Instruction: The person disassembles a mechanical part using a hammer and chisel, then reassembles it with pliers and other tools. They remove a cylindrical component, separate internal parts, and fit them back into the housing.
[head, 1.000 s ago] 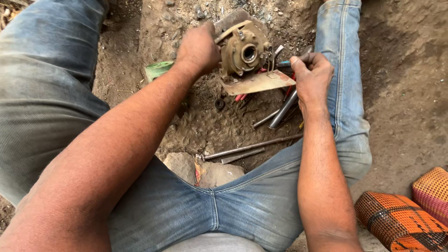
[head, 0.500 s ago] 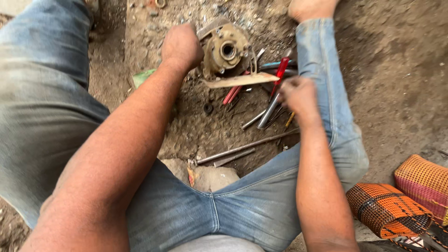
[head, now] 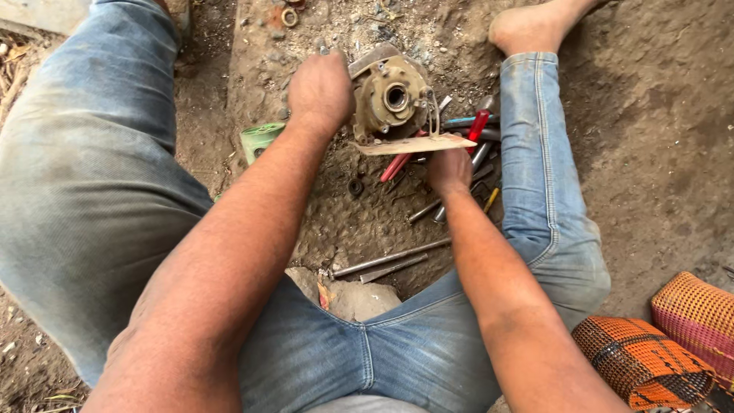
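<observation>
I sit on bare ground with my legs spread. My left hand grips the left side of a dirty round metal housing with a central bore, holding it upright on a thin wooden board. My right hand is low among a pile of hand tools, just under the board's edge; its fingers are curled and hidden, so whether it holds a tool is unclear. A red-handled tool lies beside it.
Two metal rods lie on the dirt between my legs, near a stone. A green can sits left of the housing. Woven orange and pink baskets are at the lower right. My bare foot is at the top.
My right hand has come down from the housing's right side to the tool pile below the board. The view has shifted, showing my foot. My left hand keeps its grip.
</observation>
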### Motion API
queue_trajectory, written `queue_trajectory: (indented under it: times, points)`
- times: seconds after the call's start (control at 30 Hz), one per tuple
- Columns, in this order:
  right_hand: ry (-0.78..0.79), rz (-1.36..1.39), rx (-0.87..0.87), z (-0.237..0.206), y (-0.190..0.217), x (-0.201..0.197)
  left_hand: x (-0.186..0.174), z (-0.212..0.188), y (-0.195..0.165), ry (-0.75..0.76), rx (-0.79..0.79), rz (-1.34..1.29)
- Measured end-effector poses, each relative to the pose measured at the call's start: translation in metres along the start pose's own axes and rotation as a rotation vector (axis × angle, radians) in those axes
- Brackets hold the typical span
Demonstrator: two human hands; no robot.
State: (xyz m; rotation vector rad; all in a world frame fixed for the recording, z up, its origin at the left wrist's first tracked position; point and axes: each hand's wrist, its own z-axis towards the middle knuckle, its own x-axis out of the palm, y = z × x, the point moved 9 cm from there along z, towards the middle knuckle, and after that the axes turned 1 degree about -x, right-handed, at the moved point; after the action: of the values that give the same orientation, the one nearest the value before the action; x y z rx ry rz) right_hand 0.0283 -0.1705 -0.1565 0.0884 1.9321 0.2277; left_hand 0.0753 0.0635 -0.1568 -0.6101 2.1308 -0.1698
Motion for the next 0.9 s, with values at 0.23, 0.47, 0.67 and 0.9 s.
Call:
queue_trajectory:
  times: [0.23,0.47,0.67,0.9]
  points:
    - [-0.048,-0.254,-0.025,0.005,-0.009,0.006,-0.020,-0.010,-0.006,-0.134,0.095,-0.016]
    - [-0.043,0.011,0.032,-0.008,0.006,-0.027,-0.012,-0.004,0.013,-0.125,0.011,-0.248]
    - [0.278,-0.212,-0.049,-0.021,0.018,-0.007,0.007,0.001,0.005,-0.022,0.026,-0.062]
    - [0.506,-0.078,-0.415,-0.054,0.032,-0.007,0.033,0.011,0.004,0.150,-0.091,-0.189]
